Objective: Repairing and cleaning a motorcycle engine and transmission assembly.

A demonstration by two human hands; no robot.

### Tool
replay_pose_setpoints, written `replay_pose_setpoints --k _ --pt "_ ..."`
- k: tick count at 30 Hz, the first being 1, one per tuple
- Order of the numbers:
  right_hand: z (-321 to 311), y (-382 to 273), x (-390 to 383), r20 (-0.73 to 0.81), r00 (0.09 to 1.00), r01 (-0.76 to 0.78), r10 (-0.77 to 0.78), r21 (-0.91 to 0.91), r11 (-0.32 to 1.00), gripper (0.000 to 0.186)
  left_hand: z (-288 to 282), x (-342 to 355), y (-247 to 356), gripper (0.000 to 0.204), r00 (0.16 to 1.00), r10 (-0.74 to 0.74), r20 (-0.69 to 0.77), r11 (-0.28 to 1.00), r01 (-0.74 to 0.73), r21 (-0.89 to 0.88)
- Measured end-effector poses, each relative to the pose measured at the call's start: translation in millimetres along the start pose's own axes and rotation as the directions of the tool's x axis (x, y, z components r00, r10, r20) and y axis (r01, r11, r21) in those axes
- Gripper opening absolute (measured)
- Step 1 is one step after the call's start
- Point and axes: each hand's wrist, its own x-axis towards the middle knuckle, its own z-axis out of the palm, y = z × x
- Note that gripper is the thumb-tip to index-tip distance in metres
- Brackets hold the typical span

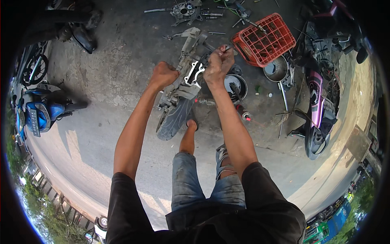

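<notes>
Two bare hands work over a scooter engine assembly (185, 87) lying on the concrete floor (122, 69), its rear tyre (174, 118) pointing toward the person's foot. The right hand (218, 63) is clenched around a slim metal tool (211, 48) above the pale engine casing; the left hand (163, 74) is balled into a fist, pressed against the assembly's left side, and whether it grips anything cannot be told. Just right of the engine sits one round dark pan (235, 85) holding a tool. Beyond it one red plastic crate (264, 38) lies tilted, its compartments showing nothing inside, and one metal bowl (276, 69) stands beside it. One purple scooter (319, 105) stands right, one blue (38, 112) left.
</notes>
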Motion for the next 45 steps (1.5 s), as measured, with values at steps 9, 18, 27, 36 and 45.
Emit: replay_pose_setpoints --k 9,18,27,36,45 --pt "-119 86 101 0.039 0.927 0.357 -0.373 -0.399 0.845 0.046 61 75 70 0.033 0.999 0.000 0.050 0.999 -0.002 0.048" --pt "-133 113 147 -0.277 0.917 -0.296 0.287 0.010 0.955 0.026 85 112 84 0.058 0.982 0.169 0.089 0.974 -0.180 0.136" --pt "-170 154 202 -0.285 0.824 -0.508 0.489 0.011 0.861 0.008 129 -50 -111 0.122 0.938 0.130 -0.321 0.942 -0.015 0.336" --pt "-269 209 273 -0.202 0.817 -0.543 0.540 0.045 0.838 0.012 145 5 -80 0.094 0.967 0.131 -0.219 0.963 -0.071 0.261" --pt "-264 202 266 -0.091 0.742 -0.670 0.664 -0.060 0.740 0.003 152 -4 -71 0.093 0.974 0.080 -0.213 0.959 -0.016 0.284"
